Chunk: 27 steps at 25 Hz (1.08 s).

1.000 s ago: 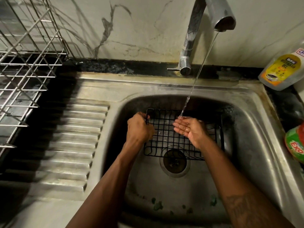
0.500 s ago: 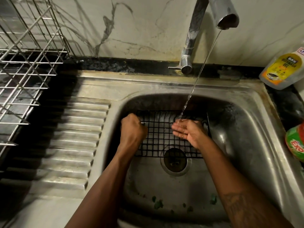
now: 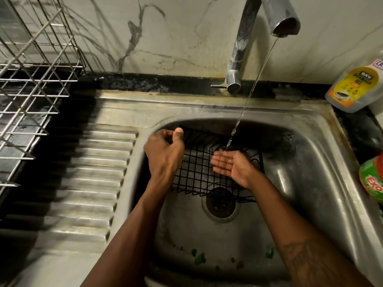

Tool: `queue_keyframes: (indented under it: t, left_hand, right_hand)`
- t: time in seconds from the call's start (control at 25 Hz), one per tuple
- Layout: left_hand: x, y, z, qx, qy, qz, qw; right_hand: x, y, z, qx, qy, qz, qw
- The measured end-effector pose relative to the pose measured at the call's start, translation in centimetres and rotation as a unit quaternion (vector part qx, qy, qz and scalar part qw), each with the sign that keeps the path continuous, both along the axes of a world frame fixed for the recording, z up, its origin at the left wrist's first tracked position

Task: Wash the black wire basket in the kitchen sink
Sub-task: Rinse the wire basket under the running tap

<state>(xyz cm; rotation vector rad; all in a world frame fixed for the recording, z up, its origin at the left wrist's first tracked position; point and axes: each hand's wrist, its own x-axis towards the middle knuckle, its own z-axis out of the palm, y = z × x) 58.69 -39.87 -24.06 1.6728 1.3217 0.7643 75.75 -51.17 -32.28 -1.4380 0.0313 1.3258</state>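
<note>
While the left hand point(image 3: 163, 151) gripped the black wire basket point(image 3: 196, 172) in the steel sink point(image 3: 306, 129), the slack-fingered, upturned right hand point(image 3: 230, 165) caught water point(image 3: 252, 90), seemingly to rinse its wires next.

A dark stone counter point(image 3: 145, 85) carries a stainless steel sink point(image 3: 207, 108), with a ribbed drainboard point(image 3: 93, 172) on the left and the basin point(image 3: 300, 172) on the right. A steel wire dish rack point(image 3: 31, 90) stands at the counter's left end. A yellow-labelled dishwash gel bottle point(image 3: 356, 90) and a green-and-red pack point(image 3: 373, 179) are on the right. The tap point(image 3: 234, 85) rises from the back rim. In the basin the black wire basket point(image 3: 196, 168) sits tilted, its near edge over the drain point(image 3: 220, 204). Green scraps point(image 3: 200, 258) lie near the front.
</note>
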Motion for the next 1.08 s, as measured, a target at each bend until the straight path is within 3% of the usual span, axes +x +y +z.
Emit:
queue_keyframes:
  t: [0.08, 0.16, 0.24, 0.32, 0.4, 0.48, 0.56, 0.64, 0.68, 0.76, 0.84, 0.96, 1.08]
  left_hand:
    - [0.0, 0.2, 0.2, -0.028, -0.058, 0.028, 0.998]
    - [0.0, 0.2, 0.5, -0.029, -0.086, 0.042, 0.995]
    - [0.1, 0.1, 0.8, -0.017, -0.101, 0.047, 0.994]
    - [0.3, -0.1, 1.4, -0.008, -0.118, 0.045, 0.992]
    - [0.4, -0.3, 1.8, 0.009, -0.113, 0.038, 0.993]
    - [0.3, -0.4, 1.9, 0.018, -0.103, 0.047, 0.993]
    - [0.2, -0.4, 1.9, 0.013, -0.107, 0.054, 0.993]
    - [0.0, -0.4, 1.7, 0.008, -0.104, 0.051, 0.993]
    - [-0.1, -0.3, 1.5, 0.006, -0.102, 0.047, 0.994]
    - [-0.2, -0.3, 1.4, 0.005, -0.094, 0.043, 0.995]
    - [-0.4, -0.4, 1.4, 0.005, -0.086, 0.043, 0.995]
    - [-0.5, -0.5, 1.2, 0.005, -0.053, 0.06, 0.997]
    - [-0.2, -1.0, 0.6, 0.01, -0.028, 0.058, 0.998]
  right_hand:
    - [0.0, -0.7, 0.9, -0.08, -0.05, 0.188, 0.978]
    - [-0.5, -0.7, 1.9, -0.162, -0.127, 0.337, 0.919]
    - [-0.4, 0.0, 1.1, -0.176, -0.241, 0.28, 0.913]
    - [0.0, 0.6, -0.5, -0.141, -0.302, 0.088, 0.939]
    - [0.1, 1.1, -1.3, -0.099, -0.348, -0.021, 0.932]
    - [0.1, 1.2, -1.5, -0.113, -0.323, 0.004, 0.94]
    - [-0.3, 0.4, -0.2, -0.187, -0.219, 0.117, 0.95]
    - [-0.3, -0.5, 1.2, -0.23, -0.169, 0.244, 0.927]
    - [-0.4, -0.6, 1.8, -0.231, -0.168, 0.249, 0.925]
    - [-0.5, -0.2, 1.5, -0.203, -0.202, 0.138, 0.948]
    - [-1.2, 0.5, 0.7, -0.163, -0.273, 0.017, 0.948]
    - [-1.4, 0.9, -1.0, -0.181, -0.401, 0.078, 0.894]
    - [-0.8, 0.4, -0.6, -0.152, -0.287, 0.028, 0.945]
